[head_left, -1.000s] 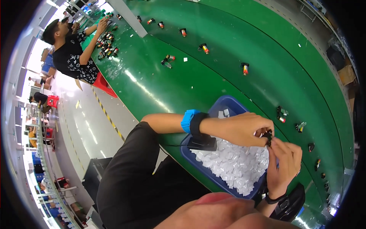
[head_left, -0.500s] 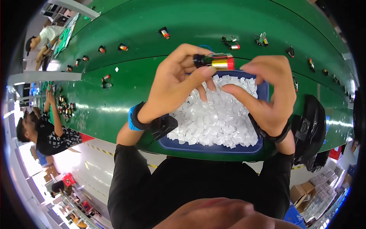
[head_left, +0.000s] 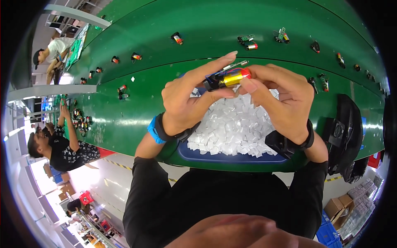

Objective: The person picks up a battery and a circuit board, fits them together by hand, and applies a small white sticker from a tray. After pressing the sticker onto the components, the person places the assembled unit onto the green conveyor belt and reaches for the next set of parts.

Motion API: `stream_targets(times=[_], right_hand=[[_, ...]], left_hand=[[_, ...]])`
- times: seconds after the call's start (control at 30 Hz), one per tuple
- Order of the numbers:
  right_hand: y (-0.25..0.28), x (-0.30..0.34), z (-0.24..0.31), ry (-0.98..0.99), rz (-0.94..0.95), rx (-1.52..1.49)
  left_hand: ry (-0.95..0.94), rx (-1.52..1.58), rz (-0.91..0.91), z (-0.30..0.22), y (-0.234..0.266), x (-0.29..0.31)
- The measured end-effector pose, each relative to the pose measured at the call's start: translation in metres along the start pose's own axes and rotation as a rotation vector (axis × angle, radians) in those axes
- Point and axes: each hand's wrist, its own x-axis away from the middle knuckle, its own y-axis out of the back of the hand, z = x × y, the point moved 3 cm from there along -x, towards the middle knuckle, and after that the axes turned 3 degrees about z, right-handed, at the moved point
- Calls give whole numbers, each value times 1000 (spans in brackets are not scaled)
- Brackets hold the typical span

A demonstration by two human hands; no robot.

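Green worktop [head_left: 124, 138] stretches behind everything, and at its far left a co-worker in a black patterned shirt [head_left: 62, 151] sits near a heap of small wired parts [head_left: 80, 120]. Rightward, more of these parts lie spaced out, with one small white square [head_left: 132, 78] lying near a red-ended one [head_left: 123, 91]. Next comes the left hand [head_left: 186, 94], a blue band [head_left: 156, 129] and a black strap at its wrist; its fingers curl around the black end of a wired assembly [head_left: 233, 78], thumb below, index finger stretched above it. The assembly is held up over the back part of a blue tray [head_left: 231, 157], tilted slightly upward to the right, its gold middle bare between the hands and a thin board with wires along its upper side. Below it, the tray holds a broad heap of white squares [head_left: 235, 124], piled loosely and spread across most of what shows of the inside. The right hand [head_left: 289, 95] closes on the assembly's red end, its thumb overlapping the near side and its fingers narrowed behind. Farther right, beyond the tray, a black bag [head_left: 349, 132] sits at the worktop's edge.
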Motion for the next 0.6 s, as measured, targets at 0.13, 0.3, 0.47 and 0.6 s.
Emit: stream_targets(times=[0.13, 0.3, 0.47, 0.6], right_hand=[[-4, 0, -5, -121, -6, -133], [-7, 5, -9, -231, -13, -226], [-8, 5, -9, -228, -31, -236], [-4, 2, -10, -244, 20, -203]], left_hand=[[-14, -119, -11, -7, 2, -2], [-46, -261, 69, -8, 0, -2], [-137, -265, 61, -10, -1, -1], [-24, -189, 84, -6, -2, -3]])
